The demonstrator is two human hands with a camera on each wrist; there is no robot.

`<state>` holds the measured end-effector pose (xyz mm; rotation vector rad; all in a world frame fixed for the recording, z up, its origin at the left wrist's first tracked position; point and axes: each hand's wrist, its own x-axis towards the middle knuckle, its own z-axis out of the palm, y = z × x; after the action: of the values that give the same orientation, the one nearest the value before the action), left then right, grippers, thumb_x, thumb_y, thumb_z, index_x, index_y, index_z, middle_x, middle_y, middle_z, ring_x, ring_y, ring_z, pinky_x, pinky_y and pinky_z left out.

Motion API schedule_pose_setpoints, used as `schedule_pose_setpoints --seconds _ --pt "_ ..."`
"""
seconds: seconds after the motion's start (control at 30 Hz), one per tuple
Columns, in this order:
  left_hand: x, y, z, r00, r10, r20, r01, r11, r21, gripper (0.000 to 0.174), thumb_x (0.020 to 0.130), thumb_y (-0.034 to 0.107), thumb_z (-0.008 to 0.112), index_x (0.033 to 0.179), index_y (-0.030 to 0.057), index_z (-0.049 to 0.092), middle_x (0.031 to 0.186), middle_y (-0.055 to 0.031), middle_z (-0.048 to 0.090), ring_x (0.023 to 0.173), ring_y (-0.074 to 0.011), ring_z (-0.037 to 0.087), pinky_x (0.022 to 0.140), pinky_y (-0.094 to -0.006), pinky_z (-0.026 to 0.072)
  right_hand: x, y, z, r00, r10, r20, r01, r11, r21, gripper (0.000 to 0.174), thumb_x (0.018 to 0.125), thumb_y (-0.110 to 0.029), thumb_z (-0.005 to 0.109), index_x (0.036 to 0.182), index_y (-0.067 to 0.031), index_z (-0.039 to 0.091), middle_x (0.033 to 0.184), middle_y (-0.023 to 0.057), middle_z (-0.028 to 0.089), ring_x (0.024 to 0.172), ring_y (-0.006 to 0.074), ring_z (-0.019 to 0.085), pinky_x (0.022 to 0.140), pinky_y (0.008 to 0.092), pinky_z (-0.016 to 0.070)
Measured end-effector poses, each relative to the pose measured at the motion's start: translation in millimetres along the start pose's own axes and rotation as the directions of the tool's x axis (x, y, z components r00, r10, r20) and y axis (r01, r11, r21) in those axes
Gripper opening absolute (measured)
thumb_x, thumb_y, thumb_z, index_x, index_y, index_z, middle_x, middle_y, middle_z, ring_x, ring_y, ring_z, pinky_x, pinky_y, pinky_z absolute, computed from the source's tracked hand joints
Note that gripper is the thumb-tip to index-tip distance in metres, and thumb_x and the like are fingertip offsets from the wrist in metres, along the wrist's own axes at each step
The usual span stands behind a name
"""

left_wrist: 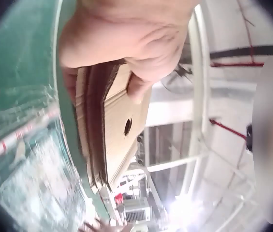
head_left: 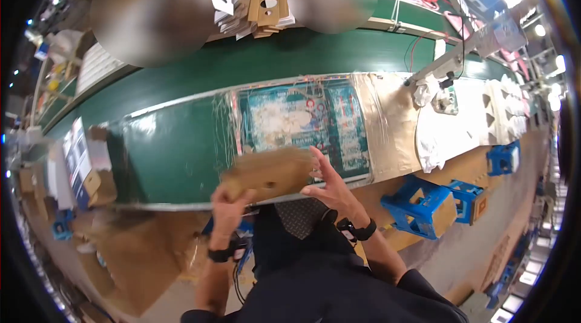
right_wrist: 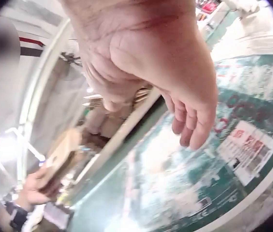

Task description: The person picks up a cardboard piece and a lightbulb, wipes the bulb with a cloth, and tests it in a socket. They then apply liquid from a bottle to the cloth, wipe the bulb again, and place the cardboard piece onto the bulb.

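A small stack of brown cardboard pieces (head_left: 275, 168), with a round hole in its face, is held over the near edge of the bench. My left hand (head_left: 229, 209) grips its left end, thumb on the holed face and fingers round the back. In the left wrist view the layered edges of the cardboard (left_wrist: 119, 128) show below the palm. Beside the stack's right end is my right hand (head_left: 331, 188), fingers spread and thumb apart. The right wrist view shows that right hand (right_wrist: 160, 72) holding nothing, its fingers loosely bent, with the stack some way off.
A green bench (head_left: 172, 147) runs across, with a taped-down printed sheet (head_left: 284, 117) in front of me. Brown paper (head_left: 384, 123) covers it further right. Cut cardboard (head_left: 266, 2) stands at the far side, between two blurred areas. Blue stools (head_left: 417, 205) stand at right, cartons (head_left: 100, 165) at left.
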<state>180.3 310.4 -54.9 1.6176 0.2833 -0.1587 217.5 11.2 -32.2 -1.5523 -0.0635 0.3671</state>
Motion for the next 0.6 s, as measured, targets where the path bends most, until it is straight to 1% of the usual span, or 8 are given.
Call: schedule_pose_setpoints --seconds 0.07,0.13,0.27,0.3,0.37,0.47,0.53,0.6 --pt "-26.4 28.2 63.2 0.989 0.129 0.075 -0.132 0.991 0.037 0.039 0.087 -0.002 0.080 0.122 0.0015 0.065 0.118 -0.0082 0.069 0.108 -0.0182 0.067 0.094 -0.0331 0.0536 -20.8 3.6 -12.9 0.991 -0.135 0.006 0.135 0.989 -0.056 0.087 0.085 -0.021 0.088 0.155 -0.0062 0.040 0.143 0.0142 0.056 0.135 0.0224 0.051 0.111 0.0376 0.0424" --pt "-16.7 30.5 87.8 0.950 0.295 0.106 -0.308 0.939 0.152 0.043 0.085 -0.004 0.080 0.125 0.0010 0.063 0.122 -0.0095 0.068 0.111 -0.0206 0.067 0.096 -0.0336 0.0530 -38.0 10.5 -44.4 0.995 0.038 -0.087 -0.038 0.999 -0.001 0.067 0.083 -0.011 0.088 0.140 -0.0084 0.053 0.135 0.0118 0.061 0.133 0.0238 0.053 0.110 0.0378 0.0430" --pt "5.0 -22.6 124.6 0.826 0.531 0.189 -0.564 0.771 0.297 0.078 0.083 -0.013 0.075 0.152 0.0076 0.043 0.155 -0.0142 0.046 0.138 -0.0300 0.052 0.114 -0.0392 0.0436 -34.1 69.1 -81.0 0.904 -0.424 -0.059 0.385 0.866 -0.318 0.055 0.079 0.007 0.077 0.128 -0.0060 0.059 0.126 0.0132 0.062 0.122 0.0307 0.059 0.105 0.0373 0.0459" --pt "11.8 -46.1 138.1 0.891 0.415 0.183 -0.448 0.869 0.211 0.081 0.084 -0.013 0.073 0.155 0.0083 0.040 0.157 -0.0142 0.044 0.141 -0.0303 0.049 0.115 -0.0399 0.0424 -29.8 100.7 -87.4 0.930 -0.361 -0.064 0.323 0.890 -0.322 0.052 0.084 0.016 0.063 0.130 -0.0073 0.058 0.130 0.0103 0.059 0.123 0.0224 0.058 0.099 0.0352 0.0516" --pt "26.3 -117.6 153.3 0.914 0.342 0.221 -0.371 0.922 0.107 0.082 0.091 -0.010 0.068 0.162 0.0093 0.030 0.157 -0.0144 0.045 0.142 -0.0289 0.047 0.116 -0.0379 0.0399 -24.7 165.0 -97.0 0.987 -0.139 -0.080 0.133 0.988 -0.073 0.053 0.083 0.016 0.064 0.131 -0.0053 0.055 0.130 0.0092 0.057 0.122 0.0249 0.057 0.101 0.0381 0.0524" --pt "24.8 -94.5 165.9 0.961 0.257 0.104 -0.264 0.962 0.065 0.064 0.096 -0.002 0.068 0.154 0.0041 0.042 0.145 -0.0150 0.058 0.131 -0.0277 0.056 0.109 -0.0355 0.0447 -11.6 182.2 -92.1 0.851 -0.501 -0.161 0.440 0.845 -0.303 0.051 0.088 -0.001 0.073 0.133 -0.0005 0.050 0.130 0.0170 0.060 0.122 0.0325 0.061 0.091 0.0435 0.0571" --pt "32.3 -73.2 149.8 0.983 0.061 0.172 -0.105 0.960 0.261 0.045 0.098 0.011 0.070 0.139 -0.0004 0.056 0.125 -0.0141 0.070 0.116 -0.0266 0.065 0.100 -0.0354 0.0499 -19.3 102.9 -81.4 0.960 0.114 -0.255 -0.221 0.868 -0.445 0.059 0.093 -0.025 0.075 0.136 0.0026 0.047 0.126 0.0270 0.063 0.119 0.0423 0.063 0.095 0.0459 0.0537" --pt "34.0 -64.6 142.1 0.988 0.156 -0.009 -0.148 0.957 0.249 0.039 0.095 0.024 0.076 0.122 -0.0024 0.066 0.114 -0.0139 0.073 0.105 -0.0265 0.068 0.092 -0.0371 0.0520 -2.9 105.2 -68.7 0.964 -0.087 -0.253 -0.034 0.899 -0.437 0.060 0.097 -0.037 0.069 0.136 0.0031 0.046 0.117 0.0308 0.066 0.110 0.0486 0.064 0.092 0.0512 0.0517"
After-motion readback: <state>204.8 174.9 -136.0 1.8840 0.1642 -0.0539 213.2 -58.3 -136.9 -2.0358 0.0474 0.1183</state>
